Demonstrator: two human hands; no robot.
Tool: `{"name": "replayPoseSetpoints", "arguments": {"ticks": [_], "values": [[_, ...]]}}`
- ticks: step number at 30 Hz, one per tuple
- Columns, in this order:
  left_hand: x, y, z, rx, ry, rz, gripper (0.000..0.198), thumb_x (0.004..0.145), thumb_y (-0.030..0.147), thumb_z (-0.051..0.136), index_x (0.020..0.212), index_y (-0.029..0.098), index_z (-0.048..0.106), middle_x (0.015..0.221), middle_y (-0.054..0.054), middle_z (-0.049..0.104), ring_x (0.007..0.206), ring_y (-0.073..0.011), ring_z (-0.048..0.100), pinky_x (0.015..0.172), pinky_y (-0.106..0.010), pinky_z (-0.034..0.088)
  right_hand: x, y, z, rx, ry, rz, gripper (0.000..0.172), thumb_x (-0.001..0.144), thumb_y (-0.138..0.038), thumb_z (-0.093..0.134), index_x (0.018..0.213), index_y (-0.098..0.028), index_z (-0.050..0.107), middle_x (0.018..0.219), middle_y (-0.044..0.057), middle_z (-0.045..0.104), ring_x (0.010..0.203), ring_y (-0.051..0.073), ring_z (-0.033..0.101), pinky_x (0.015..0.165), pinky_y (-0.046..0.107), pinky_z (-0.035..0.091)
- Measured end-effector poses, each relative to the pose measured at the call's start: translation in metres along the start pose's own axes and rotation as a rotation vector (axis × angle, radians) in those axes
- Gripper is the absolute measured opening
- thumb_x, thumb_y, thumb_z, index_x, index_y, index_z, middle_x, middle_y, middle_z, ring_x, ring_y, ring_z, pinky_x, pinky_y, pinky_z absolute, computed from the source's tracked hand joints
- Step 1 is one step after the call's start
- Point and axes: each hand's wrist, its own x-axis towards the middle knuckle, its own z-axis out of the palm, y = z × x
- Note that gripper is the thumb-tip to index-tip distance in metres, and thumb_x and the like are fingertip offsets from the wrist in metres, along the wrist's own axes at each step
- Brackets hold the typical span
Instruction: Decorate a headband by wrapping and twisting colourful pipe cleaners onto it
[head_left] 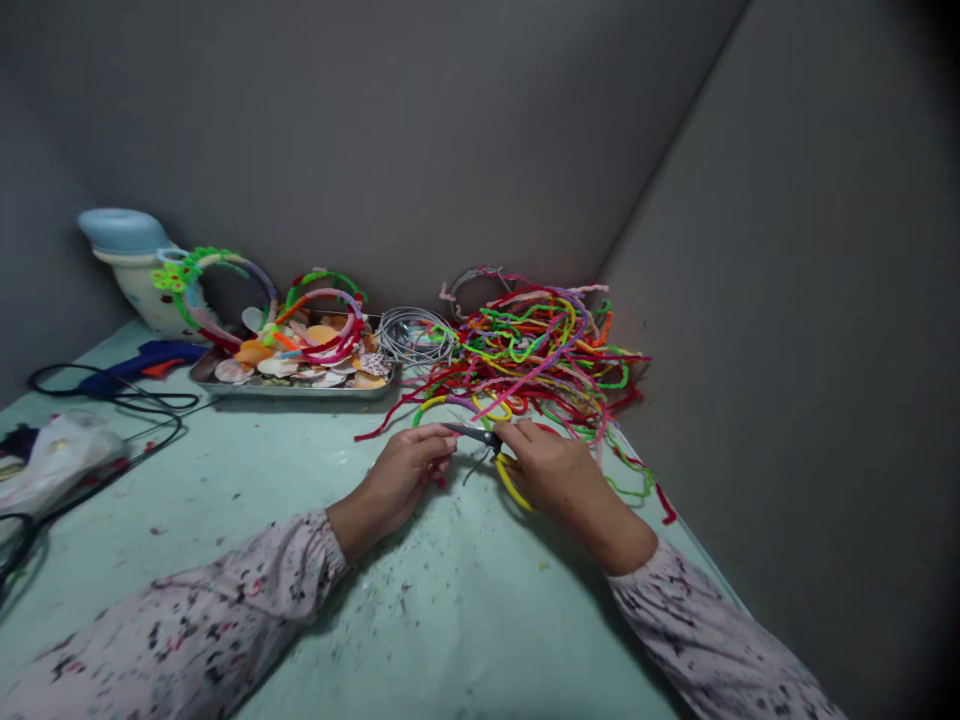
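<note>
My right hand [551, 460] is closed around the yellow handles of a pair of scissors [484, 437], their dark blades pointing left toward my other hand. My left hand [405, 470] pinches a short piece of pipe cleaner [441, 482]; only a red end shows below the fingers, with a trace of pink by the blade tip. Just beyond both hands lies a ring wrapped in green, yellow and purple [450, 401], partly hidden by them. A tangled heap of coloured pipe cleaners [532, 345] spreads behind my right hand.
On the pale green table [315, 640], a metal tray [300, 393] holds shells and wrapped hoops [322, 300]. Right of it is a coil of grey wire [416, 335]. At left are a blue glue gun [142, 365], black cable [161, 435], plastic bag [60, 460] and blue-lidded container [142, 270].
</note>
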Motion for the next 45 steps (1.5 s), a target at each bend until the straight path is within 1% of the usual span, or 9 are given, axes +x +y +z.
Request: {"name": "replayPoseSetpoints", "arguments": {"ticks": [9,13,18,24,29,34,38,42,45], "values": [[0.000,0.000,0.002,-0.019,0.020,-0.019,0.014,0.069,0.016,0.070,0.081,0.011,0.065,0.060,0.004,0.049,0.049,-0.0057,0.043,0.047,-0.020,0.036,-0.001,0.004,0.002,0.049,-0.013,-0.003,0.034,0.090,-0.016,0.048,0.122,-0.023,0.056,0.106,0.008,0.067,0.086,0.019,0.064,0.064,0.025,0.040],[0.001,0.001,0.003,-0.027,0.049,-0.019,0.020,0.068,0.015,0.070,0.087,0.009,0.067,0.061,0.003,0.051,0.049,-0.0052,0.043,0.046,-0.019,0.035,0.000,0.009,0.010,0.249,0.060,-0.019,0.035,0.086,-0.017,0.055,0.120,-0.023,0.056,0.108,0.006,0.068,0.087,0.018,0.063,0.069,0.024,0.042],[0.000,0.003,0.004,-0.028,0.057,-0.040,0.034,0.068,0.016,0.070,0.101,0.008,0.069,0.061,0.003,0.051,0.048,-0.0056,0.043,0.046,-0.020,0.036,0.003,0.015,0.016,0.462,0.139,-0.004,0.029,0.084,-0.029,0.065,0.112,-0.020,0.059,0.095,0.005,0.069,0.075,0.016,0.061,0.064,0.023,0.040],[-0.001,0.003,0.003,-0.064,0.061,-0.032,0.031,0.069,0.015,0.071,0.099,0.009,0.069,0.062,0.003,0.052,0.048,-0.0051,0.044,0.045,-0.019,0.035,0.005,0.022,0.010,0.487,0.243,0.044,0.031,0.084,-0.033,0.066,0.111,-0.019,0.061,0.085,0.003,0.067,0.068,0.015,0.057,0.062,0.024,0.039],[0.000,0.002,0.002,-0.088,0.061,-0.033,0.029,0.071,0.014,0.070,0.099,0.009,0.068,0.063,0.003,0.053,0.048,-0.0045,0.045,0.045,-0.017,0.035,0.004,0.022,0.002,0.476,0.322,0.040,0.036,0.082,-0.036,0.068,0.113,-0.018,0.061,0.080,0.002,0.066,0.065,0.014,0.056,0.060,0.024,0.039],[0.000,0.001,0.001,-0.111,0.047,-0.022,0.029,0.071,0.012,0.068,0.099,0.010,0.068,0.067,0.002,0.054,0.048,-0.0042,0.046,0.044,-0.016,0.036,0.003,0.019,0.001,0.476,0.317,0.020,0.039,0.083,-0.038,0.067,0.116,-0.019,0.058,0.087,0.004,0.066,0.068,0.016,0.057,0.062,0.026,0.042],[0.000,0.001,0.000,-0.137,0.018,-0.017,0.030,0.072,0.011,0.065,0.101,0.010,0.068,0.067,0.002,0.054,0.048,-0.0048,0.046,0.044,-0.017,0.037,0.004,0.020,0.006,0.485,0.277,0.013,0.041,0.082,-0.037,0.067,0.118,-0.020,0.057,0.096,0.007,0.067,0.075,0.018,0.059,0.068,0.029,0.046],[0.000,0.002,-0.001,-0.158,0.006,-0.010,0.028,0.074,0.011,0.063,0.101,0.010,0.067,0.068,0.001,0.055,0.048,-0.0054,0.047,0.044,-0.018,0.038,0.005,0.022,0.010,0.490,0.238,0.007,0.042,0.082,-0.037,0.067,0.120,-0.021,0.056,0.098,0.007,0.066,0.080,0.019,0.060,0.071,0.030,0.047],[-0.001,0.002,0.000,-0.161,-0.005,-0.011,0.027,0.076,0.011,0.061,0.103,0.010,0.067,0.070,0.000,0.056,0.049,-0.0057,0.048,0.045,-0.018,0.039,0.005,0.022,0.009,0.473,0.208,-0.004,0.043,0.082,-0.040,0.067,0.118,-0.019,0.057,0.101,0.009,0.066,0.085,0.020,0.059,0.073,0.032,0.046]]}}
